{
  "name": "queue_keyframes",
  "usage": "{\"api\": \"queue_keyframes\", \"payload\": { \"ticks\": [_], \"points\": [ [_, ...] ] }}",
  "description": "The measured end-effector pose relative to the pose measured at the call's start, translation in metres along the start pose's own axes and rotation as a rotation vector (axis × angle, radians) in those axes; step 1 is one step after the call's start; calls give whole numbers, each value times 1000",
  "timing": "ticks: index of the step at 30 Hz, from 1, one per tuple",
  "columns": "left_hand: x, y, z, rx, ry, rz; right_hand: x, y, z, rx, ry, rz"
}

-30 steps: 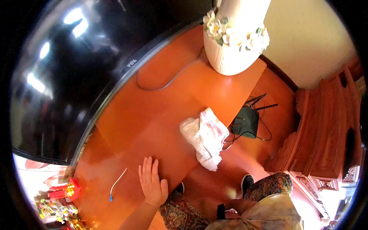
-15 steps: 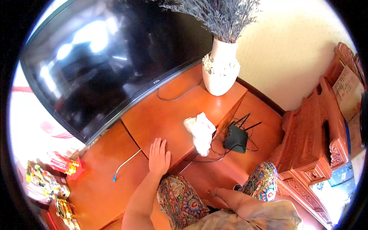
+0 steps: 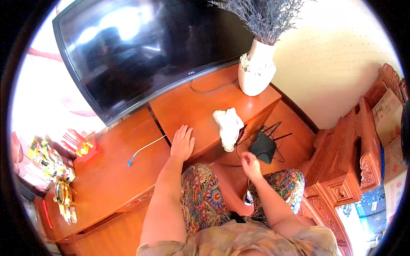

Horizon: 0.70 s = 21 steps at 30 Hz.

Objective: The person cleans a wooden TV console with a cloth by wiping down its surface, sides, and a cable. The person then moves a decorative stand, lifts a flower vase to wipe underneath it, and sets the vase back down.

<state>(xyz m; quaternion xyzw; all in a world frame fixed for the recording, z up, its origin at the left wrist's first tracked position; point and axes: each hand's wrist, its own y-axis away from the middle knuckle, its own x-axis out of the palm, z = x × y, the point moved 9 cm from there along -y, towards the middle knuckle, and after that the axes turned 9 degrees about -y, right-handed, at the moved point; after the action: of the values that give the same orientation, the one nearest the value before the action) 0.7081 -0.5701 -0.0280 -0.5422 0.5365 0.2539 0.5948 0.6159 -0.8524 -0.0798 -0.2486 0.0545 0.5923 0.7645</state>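
The left hand (image 3: 183, 143) lies flat on the wooden bench (image 3: 205, 104), near its front edge; the palm is down, the fingers are stretched and almost together, and there is nothing under them that I can see. The right hand (image 3: 251, 165) is in the air in front of the bench, with the fingers bent inward; I cannot tell if they are closed on something. The white cloth (image 3: 229, 128) is crumpled at the front edge of the bench, between the left hand and the vase (image 3: 256, 79), and its lower part hangs over this edge. The vase is white, with flowers in relief, and stands upright near the far corner; it contains many grey dried stems (image 3: 269, 21), which spread out above its neck. The black router (image 3: 262, 147) is on a lower surface, near the right hand in the view. Left of the left hand lies a thin white cable (image 3: 144, 148) with a blue tip.
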Motion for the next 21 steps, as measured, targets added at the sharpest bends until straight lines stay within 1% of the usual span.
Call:
{"api": "queue_keyframes", "payload": {
  "ticks": [1, 3, 4, 5, 6, 7, 9, 10, 12, 13, 15, 16, 17, 19, 20, 21],
  "points": [
    [2, -1, -2, -5, 0, 41, -3, -15, 26, -96, 43, 2],
    [6, 0, -2, -17, -12, 52, -8, -45, 76, -135, 26, -10],
    [6, -3, -1, -18, -14, 57, 0, -61, 84, -261, 21, 15],
    [7, -4, 0, -26, -25, 60, 7, -74, 88, -334, 61, -4],
    [8, -4, 0, -30, -28, 73, 23, -89, 87, -300, 126, 127],
    [9, -2, 0, -36, -28, 89, 31, -99, 90, -297, 118, 138],
    [8, 0, -1, -37, -24, 89, 60, -112, 86, -234, 446, 233],
    [5, -3, -2, -22, -19, 77, 69, -118, 84, -234, 443, 238],
    [1, -4, -2, -28, -6, 70, 93, -133, 59, -25, 438, 336],
    [0, -4, -3, -31, 12, 66, 105, -136, 56, -23, 440, 340],
    [-4, -5, -3, -31, 40, 73, 122, -137, 54, -77, 549, 283],
    [-6, -6, -3, -28, 46, 56, 130, -135, 56, -99, 550, 358],
    [-8, -5, -5, -25, 59, 41, 127, -134, 53, -78, 573, 361],
    [-9, -7, -5, -26, 119, 35, 139, -128, 67, -332, 541, 556],
    [-13, -7, -5, -30, 126, 0, 133, -123, 83, -546, 537, 578],
    [-15, -6, -4, -36, 133, -31, 124, -129, 79, -529, 552, 576]
  ]
}}
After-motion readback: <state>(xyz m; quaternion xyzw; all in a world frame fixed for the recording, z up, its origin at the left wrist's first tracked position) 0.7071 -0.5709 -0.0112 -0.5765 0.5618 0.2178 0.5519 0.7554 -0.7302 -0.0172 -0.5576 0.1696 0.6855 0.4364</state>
